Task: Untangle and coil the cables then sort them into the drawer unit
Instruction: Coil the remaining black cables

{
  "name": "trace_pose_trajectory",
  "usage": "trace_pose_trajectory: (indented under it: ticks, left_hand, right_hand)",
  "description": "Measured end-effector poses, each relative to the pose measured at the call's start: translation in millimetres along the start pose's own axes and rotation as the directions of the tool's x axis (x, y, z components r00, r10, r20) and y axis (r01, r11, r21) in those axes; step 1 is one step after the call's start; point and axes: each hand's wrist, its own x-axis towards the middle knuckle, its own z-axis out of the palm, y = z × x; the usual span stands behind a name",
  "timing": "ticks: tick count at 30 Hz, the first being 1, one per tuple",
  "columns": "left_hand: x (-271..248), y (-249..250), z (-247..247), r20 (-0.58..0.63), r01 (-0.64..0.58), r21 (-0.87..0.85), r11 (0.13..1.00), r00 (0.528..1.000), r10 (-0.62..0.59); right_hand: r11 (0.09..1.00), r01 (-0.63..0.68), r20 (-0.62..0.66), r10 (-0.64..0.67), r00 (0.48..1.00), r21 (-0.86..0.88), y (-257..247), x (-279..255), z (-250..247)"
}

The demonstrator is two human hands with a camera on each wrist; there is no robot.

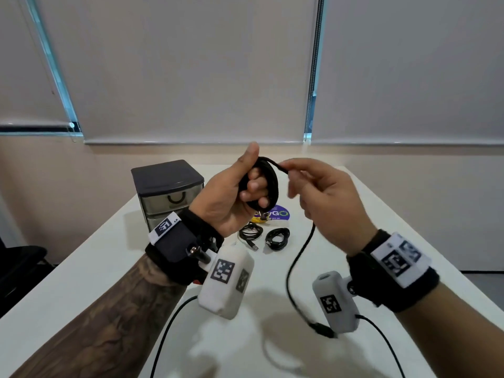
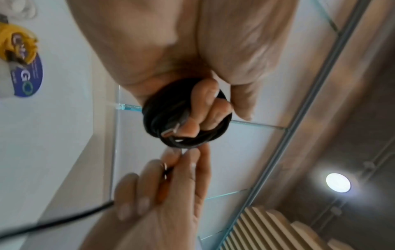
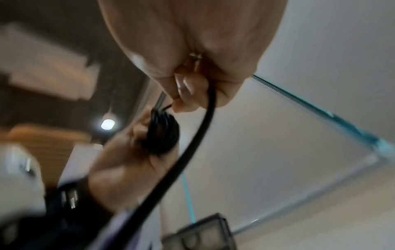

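Observation:
Above the white table [image 1: 354, 214] my left hand [image 1: 240, 186] grips a coil of black cable [image 1: 270, 184], its fingers curled through the loops. A metal plug end [image 2: 171, 131] lies against those fingers in the left wrist view. My right hand [image 1: 308, 181] pinches the loose run of the same cable [image 1: 300, 257] just right of the coil; the tail hangs down to a dark plug [image 1: 324, 330] near the table. The coil [image 3: 162, 133] and the hanging strand [image 3: 192, 140] also show in the right wrist view. The drawer unit [image 1: 169, 192] stands at the back left.
Two small coiled black cables [image 1: 249, 233] [image 1: 278, 238] lie on the table behind my hands. A yellow cable bundle [image 1: 259, 220] rests on a blue round sticker [image 1: 279, 214]. Another thin black cable [image 1: 169, 331] trails over the front table edge.

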Motion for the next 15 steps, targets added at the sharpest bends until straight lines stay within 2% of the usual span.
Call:
trace_pose_trajectory:
  ticks: [2,4,6,9,12,15]
  left_hand:
    - [2.3,-2.0,0.6,-0.028,-0.045,-0.107,0.993,0.999,0.042]
    - [6.7,-5.0,-1.2,-0.06,-0.074,-0.197,0.978,0.996,0.064]
    - [11.1,-8.6,-4.7,-0.087,-0.098,-0.273,0.957,0.993,0.077]
    - [15.6,-14.5,-11.5,-0.118,-0.138,-0.35,0.927,0.988,0.102]
    - [18.8,-21.1,-20.2,-0.108,-0.129,-0.349,0.928,0.989,0.097]
    - [20.9,-27.0,-32.5,-0.066,-0.095,-0.28,0.955,0.995,0.079]
  right_hand:
    - [0.993,0.086,-0.002,-0.087,0.996,-0.081,8.7,-4.4,10.1]
    - [0.986,0.104,0.001,-0.105,0.995,-0.132,16.1,-6.8,19.1]
    - [0.983,0.072,0.01,-0.071,0.997,-0.168,22.5,-5.6,24.2]
    - [0.991,0.004,0.07,0.005,0.998,-0.132,27.5,-0.9,28.8]
    - [0.99,-0.028,0.132,0.047,0.99,-0.138,30.9,5.5,25.2]
    - [0.996,-0.085,0.171,0.09,0.981,-0.036,37.2,13.1,13.1]
